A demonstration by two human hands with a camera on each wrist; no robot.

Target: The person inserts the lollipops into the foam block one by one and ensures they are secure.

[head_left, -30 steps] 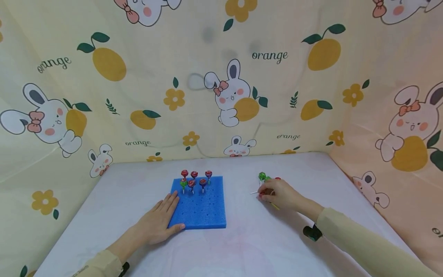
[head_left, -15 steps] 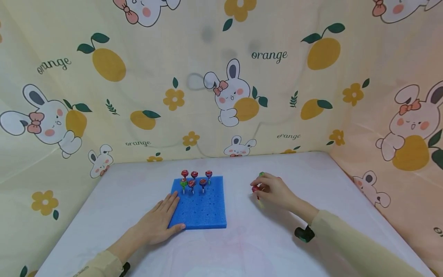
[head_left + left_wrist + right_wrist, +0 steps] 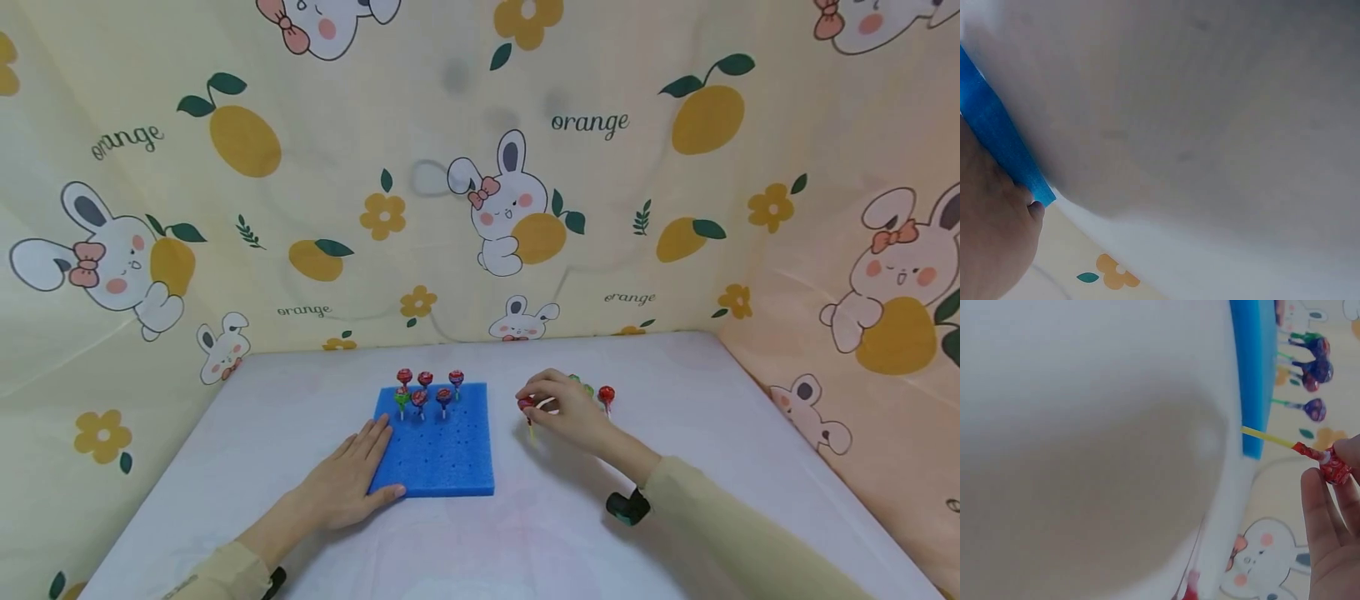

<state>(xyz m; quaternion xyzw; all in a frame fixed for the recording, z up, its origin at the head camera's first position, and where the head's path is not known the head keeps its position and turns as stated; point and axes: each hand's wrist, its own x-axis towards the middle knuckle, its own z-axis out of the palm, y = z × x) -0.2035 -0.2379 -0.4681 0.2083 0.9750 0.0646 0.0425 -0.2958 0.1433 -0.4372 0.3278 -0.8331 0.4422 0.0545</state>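
A blue foam board (image 3: 450,454) dotted with small holes lies on the table, with several wrapped lollipops (image 3: 419,400) standing upright along its far side. My left hand (image 3: 341,483) rests flat at the board's left edge, fingers straight and thumb at the near corner. To the right of the board, my right hand (image 3: 573,412) pinches a red-wrapped lollipop (image 3: 1334,467) by its candy head. Its yellow stick (image 3: 1266,436) points down toward the table in the head view. In the left wrist view part of the left hand (image 3: 994,219) shows against the blue board.
Behind the right hand are a red lollipop (image 3: 606,394) and green ones (image 3: 588,390), partly hidden by that hand. The white table (image 3: 480,550) ends at a curtain (image 3: 360,167) printed with rabbits and oranges at the back and sides.
My right hand has picked a red lollipop from the group at the right and carried it left toward the board, its stick turning downward. The left hand has stayed in place.
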